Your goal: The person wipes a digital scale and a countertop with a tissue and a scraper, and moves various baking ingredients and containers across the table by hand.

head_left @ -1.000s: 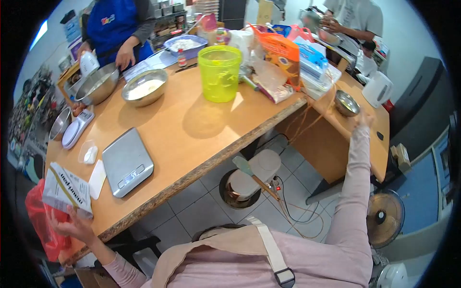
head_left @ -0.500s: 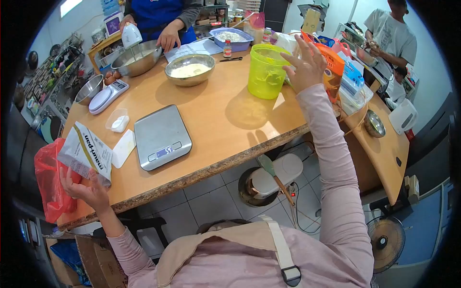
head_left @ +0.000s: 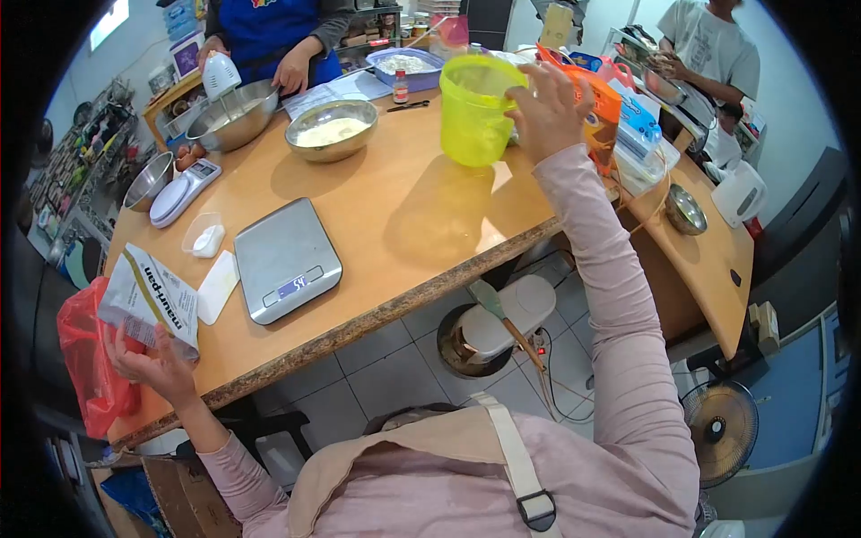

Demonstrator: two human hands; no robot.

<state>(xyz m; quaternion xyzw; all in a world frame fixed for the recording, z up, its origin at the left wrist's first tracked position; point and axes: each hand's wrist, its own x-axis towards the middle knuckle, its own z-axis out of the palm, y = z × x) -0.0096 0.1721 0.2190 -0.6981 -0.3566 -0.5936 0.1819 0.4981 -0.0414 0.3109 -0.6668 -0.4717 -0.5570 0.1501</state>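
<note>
On the wooden table [head_left: 359,247], a flat silver scale [head_left: 287,242] with a lit display lies between the two hands, with a white card [head_left: 218,289] and a small clear container [head_left: 189,240] of white stuff beside it. Farther back stand a white scale [head_left: 172,203], some brown eggs [head_left: 190,157], a steel bowl [head_left: 336,153] with pale contents and a small bottle [head_left: 400,88]. Across the table a person in a blue apron [head_left: 269,27] holds a hand mixer [head_left: 220,75] over a mixing bowl [head_left: 249,132]. An orange bag [head_left: 604,125] crowds in just behind the right hand [head_left: 549,112], whose fingers are curled and nearly closed, thumb opposed, on the near rim of the yellow-green bucket [head_left: 471,121] toward the table's far side. The left hand [head_left: 161,368], half open with its fingers loosely bent, touches the lower part of the "mauri-pan" pouch [head_left: 157,300] by the table's left edge; how firmly it grips cannot be told. A red plastic bag [head_left: 85,359] lies just beside that pouch.
</note>
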